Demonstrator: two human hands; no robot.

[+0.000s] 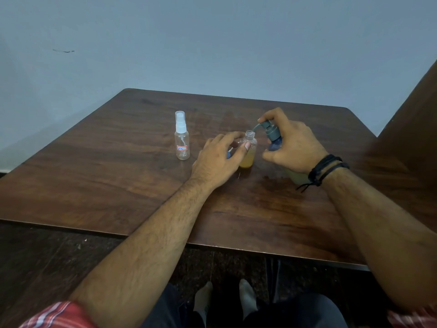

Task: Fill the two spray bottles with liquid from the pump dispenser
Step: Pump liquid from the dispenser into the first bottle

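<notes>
left hand [218, 159] grips open bottle [248, 150] | right hand [293, 147] grips pump dispenser [272, 136] | capped bottle [181, 136] apart

Both bare forearms reach forward from the bottom of the view, converging toward the middle. The left hand [218, 159] lies back-up, wrist low, its fingers and thumb curled around the open spray bottle [249, 151], the thumb's nail facing the camera (the fingertips on the far side are hidden). The right hand [293, 144] sits higher, wrist slightly raised and wrapped in dark cord bands [327, 170]. Its index finger arches over and rests on top of the pump dispenser [272, 136], while the thumb and the other fingers curl around it below. The 2 hands are near each other, not touching.
</notes>
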